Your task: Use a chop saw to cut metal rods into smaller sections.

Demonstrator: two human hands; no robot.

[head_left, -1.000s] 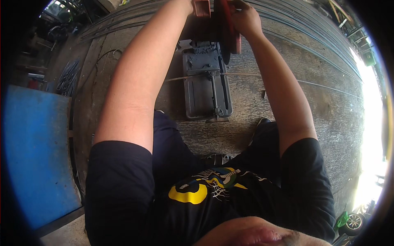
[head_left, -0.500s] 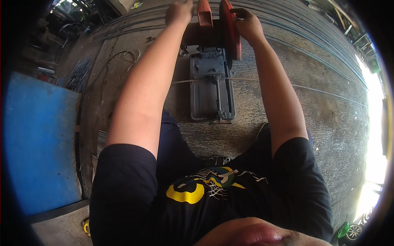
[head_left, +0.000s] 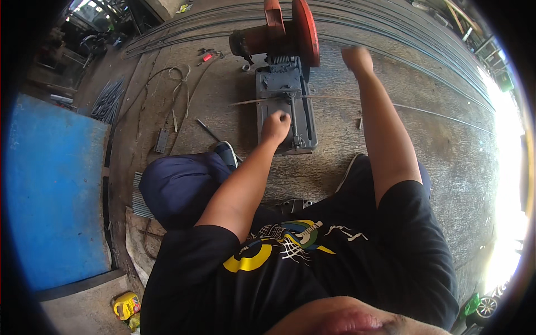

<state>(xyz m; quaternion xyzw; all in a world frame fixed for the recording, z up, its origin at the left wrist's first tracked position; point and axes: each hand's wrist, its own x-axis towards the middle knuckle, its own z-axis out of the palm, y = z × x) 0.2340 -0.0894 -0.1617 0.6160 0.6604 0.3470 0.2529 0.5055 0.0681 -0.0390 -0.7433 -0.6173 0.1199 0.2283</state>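
Note:
A chop saw stands ahead of me, with a red motor and blade guard (head_left: 305,33) over a dark grey base (head_left: 269,106). Across the base runs a long thin metal rod (head_left: 335,97), passing under the saw's clamp (head_left: 296,111). My left hand (head_left: 276,127) is curled closed over the base, just left of the clamp's screw; whatever its fingers hold, if anything, is hidden. Off to the right of the saw, my right hand (head_left: 359,60) is raised above the board, apart from the guard. Its fingers bend down out of sight and look blurred.
Several long metal rods (head_left: 379,28) lie along the far side of the wooden board. A cable (head_left: 181,84), small tools and a short dark bar (head_left: 209,130) lie to the left. A blue panel (head_left: 58,190) fills the left side. My feet flank the saw base.
Both hands have left the top of the saw. My left hand has come down toward me to the clamp; my right has moved right and nearer. The motor and guard now show fully.

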